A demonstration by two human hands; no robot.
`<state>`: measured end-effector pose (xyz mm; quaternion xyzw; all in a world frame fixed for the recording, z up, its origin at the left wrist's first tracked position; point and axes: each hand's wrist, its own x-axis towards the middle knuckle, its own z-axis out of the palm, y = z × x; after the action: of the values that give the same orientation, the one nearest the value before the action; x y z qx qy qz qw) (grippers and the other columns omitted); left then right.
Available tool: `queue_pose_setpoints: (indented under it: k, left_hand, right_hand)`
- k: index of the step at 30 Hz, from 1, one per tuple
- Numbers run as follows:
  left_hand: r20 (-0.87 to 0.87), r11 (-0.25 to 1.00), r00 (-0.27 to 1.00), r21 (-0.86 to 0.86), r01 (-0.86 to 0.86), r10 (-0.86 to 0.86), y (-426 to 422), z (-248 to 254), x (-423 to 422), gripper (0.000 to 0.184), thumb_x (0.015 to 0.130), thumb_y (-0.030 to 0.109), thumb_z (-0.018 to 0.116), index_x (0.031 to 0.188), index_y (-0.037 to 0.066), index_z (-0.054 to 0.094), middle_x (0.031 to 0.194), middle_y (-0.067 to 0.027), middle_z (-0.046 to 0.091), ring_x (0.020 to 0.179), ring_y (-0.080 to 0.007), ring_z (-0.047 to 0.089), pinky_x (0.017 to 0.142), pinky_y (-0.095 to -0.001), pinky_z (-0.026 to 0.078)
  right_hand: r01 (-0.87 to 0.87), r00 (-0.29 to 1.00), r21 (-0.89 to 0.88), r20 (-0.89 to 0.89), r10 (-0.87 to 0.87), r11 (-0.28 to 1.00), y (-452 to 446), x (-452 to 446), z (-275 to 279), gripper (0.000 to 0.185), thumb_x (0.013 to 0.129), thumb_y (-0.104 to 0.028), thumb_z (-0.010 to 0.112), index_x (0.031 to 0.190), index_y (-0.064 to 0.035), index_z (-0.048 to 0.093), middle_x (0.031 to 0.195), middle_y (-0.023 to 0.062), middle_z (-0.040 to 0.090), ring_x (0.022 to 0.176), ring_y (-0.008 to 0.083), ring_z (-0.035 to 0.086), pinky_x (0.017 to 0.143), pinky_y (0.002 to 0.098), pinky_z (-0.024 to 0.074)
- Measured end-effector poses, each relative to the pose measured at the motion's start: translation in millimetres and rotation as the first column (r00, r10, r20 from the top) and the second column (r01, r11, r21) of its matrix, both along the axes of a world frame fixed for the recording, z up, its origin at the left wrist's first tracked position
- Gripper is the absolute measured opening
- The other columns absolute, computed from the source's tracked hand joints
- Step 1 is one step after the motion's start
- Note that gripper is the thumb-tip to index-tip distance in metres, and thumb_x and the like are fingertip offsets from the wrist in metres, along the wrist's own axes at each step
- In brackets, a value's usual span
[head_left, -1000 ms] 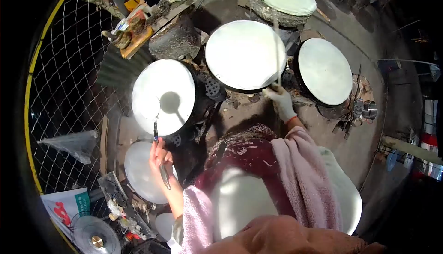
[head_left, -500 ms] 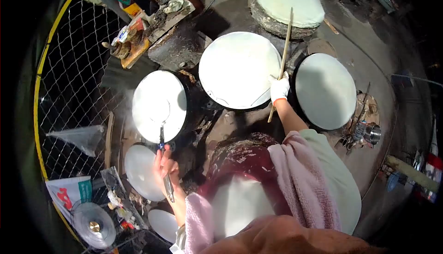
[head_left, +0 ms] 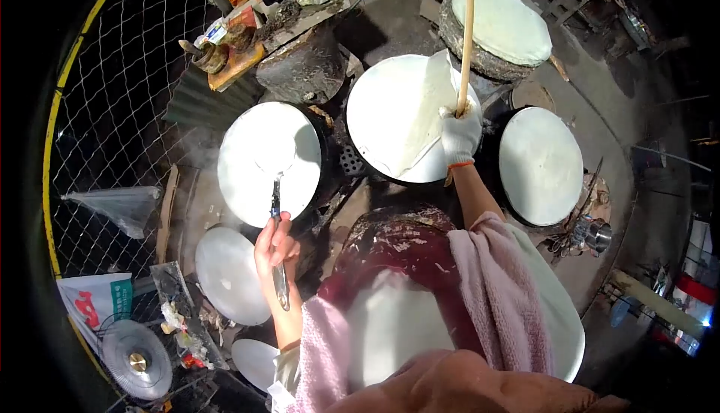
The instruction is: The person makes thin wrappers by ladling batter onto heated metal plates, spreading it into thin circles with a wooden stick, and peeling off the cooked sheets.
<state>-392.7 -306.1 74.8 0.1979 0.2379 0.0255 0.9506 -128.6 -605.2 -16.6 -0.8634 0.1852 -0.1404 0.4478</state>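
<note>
Nearest, below the hands, is a flour-flecked maroon apron (head_left: 401,240). The bare left hand (head_left: 277,249) has its fingers closed around the handle of a ladle (head_left: 275,202), whose far end reaches over the left pan (head_left: 324,152); white batter (head_left: 259,139) covers that pan, and the ladle's bowl is hard to tell against it. It seems best to keep this grip light and level, so that the bowl does not dig into the layer.

The right hand, in a white glove (head_left: 460,137), grips a wooden stick (head_left: 468,31) near its lower end, the rest pointing away from the body. Beside it, on the middle pan (head_left: 401,184), lies a thin white sheet (head_left: 427,117); its right part shows as a duller flap with a diagonal edge. Whether fingers pinch that flap cannot be told. Peeling would probably go best low and even, with the stick kept parallel to the fold, as so thin a sheet could tear or crease if tugged at 1 corner.

To the right, the right pan (head_left: 493,160) bears another white layer. Farthest, 1 round stand (head_left: 469,49) carries a pale disc (head_left: 502,23), well clear of the glove.
</note>
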Motion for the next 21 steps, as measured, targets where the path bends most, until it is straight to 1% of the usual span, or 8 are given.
queue_pose_setpoints:
  k: [1, 4, 5, 8, 11, 14, 17, 21]
  left_hand:
    - [-0.001, 0.999, 1.0, 0.031, 0.03, -0.03, 5, -1, 2, 0.032, 0.103, 0.02, 0.037, 0.116, -0.009, 0.048, 0.065, 0.0044, 0.042, 0.035, -0.0023, 0.037, 0.041, -0.0213, 0.027]
    - [-0.049, 0.99, 0.998, 0.13, 0.047, -0.041, 17, 1, 9, 0.029, 0.101, 0.02, 0.043, 0.11, -0.006, 0.053, 0.066, 0.0052, 0.043, 0.036, -0.0011, 0.033, 0.042, -0.0194, 0.027]
    - [-0.057, 0.992, 0.997, 0.119, 0.052, -0.045, 22, 1, 10, 0.03, 0.101, 0.021, 0.044, 0.11, -0.006, 0.054, 0.066, 0.005, 0.042, 0.036, -0.0013, 0.032, 0.042, -0.0197, 0.028]
    - [-0.063, 0.989, 0.997, 0.138, 0.057, -0.048, 34, 2, 14, 0.031, 0.1, 0.021, 0.044, 0.11, -0.006, 0.054, 0.066, 0.0051, 0.042, 0.036, -0.0016, 0.031, 0.043, -0.02, 0.029]
    - [-0.064, 0.984, 0.995, 0.155, 0.084, -0.074, 48, -5, 17, 0.031, 0.1, 0.021, 0.045, 0.111, -0.007, 0.055, 0.066, 0.0048, 0.041, 0.036, -0.0019, 0.031, 0.043, -0.0202, 0.029]
    - [-0.071, 0.986, 0.994, 0.142, 0.088, -0.079, 57, -6, 20, 0.032, 0.1, 0.021, 0.045, 0.111, -0.007, 0.055, 0.066, 0.0045, 0.041, 0.036, -0.0021, 0.031, 0.043, -0.0208, 0.029]
    - [-0.071, 0.984, 0.994, 0.153, 0.091, -0.081, 63, -5, 25, 0.031, 0.1, 0.021, 0.045, 0.111, -0.007, 0.054, 0.066, 0.0042, 0.042, 0.036, -0.0022, 0.03, 0.042, -0.0208, 0.028]
    - [-0.065, 0.989, 0.994, 0.111, 0.1, -0.093, 72, -10, 29, 0.031, 0.1, 0.02, 0.044, 0.111, -0.007, 0.055, 0.065, 0.0038, 0.042, 0.036, -0.0024, 0.029, 0.041, -0.0207, 0.027]
  right_hand:
    - [0.008, 1.0, -0.04, 0.0, -0.008, 0.999, 6, -1, 4, 0.04, 0.077, -0.02, 0.071, 0.115, -0.0093, 0.061, 0.094, 0.017, 0.069, 0.088, 0.0359, 0.067, 0.077, 0.0417, 0.0522]
    - [-0.06, 0.998, -0.071, 0.011, 0.061, 0.996, 19, -3, -5, 0.036, 0.078, -0.019, 0.074, 0.107, -0.0018, 0.061, 0.086, 0.0145, 0.068, 0.077, 0.0299, 0.065, 0.072, 0.0377, 0.0503]
    - [-0.07, 0.992, -0.091, 0.101, 0.079, 0.993, 24, -5, -8, 0.032, 0.08, -0.017, 0.072, 0.105, -0.0015, 0.062, 0.084, 0.0139, 0.067, 0.073, 0.0281, 0.064, 0.067, 0.0374, 0.0494]
    - [-0.093, 0.992, -0.16, 0.07, 0.105, 0.983, 35, -5, -13, 0.033, 0.079, -0.018, 0.074, 0.104, -0.0015, 0.061, 0.081, 0.0128, 0.066, 0.071, 0.0271, 0.064, 0.065, 0.0366, 0.0492]
    - [-0.131, 0.964, -0.211, 0.203, 0.174, 0.969, 43, -9, -3, 0.034, 0.078, -0.018, 0.075, 0.105, -0.0021, 0.061, 0.078, 0.0095, 0.064, 0.068, 0.0212, 0.061, 0.063, 0.0335, 0.0486]
    - [-0.149, 0.955, -0.092, 0.245, 0.168, 0.985, 47, -2, 3, 0.037, 0.077, -0.016, 0.076, 0.107, -0.0024, 0.061, 0.076, 0.007, 0.062, 0.065, 0.0159, 0.057, 0.062, 0.0306, 0.0478]
    - [-0.212, 0.924, -0.086, 0.306, 0.229, 0.973, 48, 6, 23, 0.037, 0.077, -0.014, 0.076, 0.109, -0.0031, 0.061, 0.075, 0.0056, 0.06, 0.065, 0.0126, 0.053, 0.061, 0.0288, 0.0465]
    - [-0.238, 0.933, -0.189, 0.228, 0.278, 0.953, 64, 0, 48, 0.039, 0.078, -0.015, 0.075, 0.113, -0.0049, 0.06, 0.077, 0.0094, 0.062, 0.064, 0.0183, 0.057, 0.062, 0.0302, 0.0483]
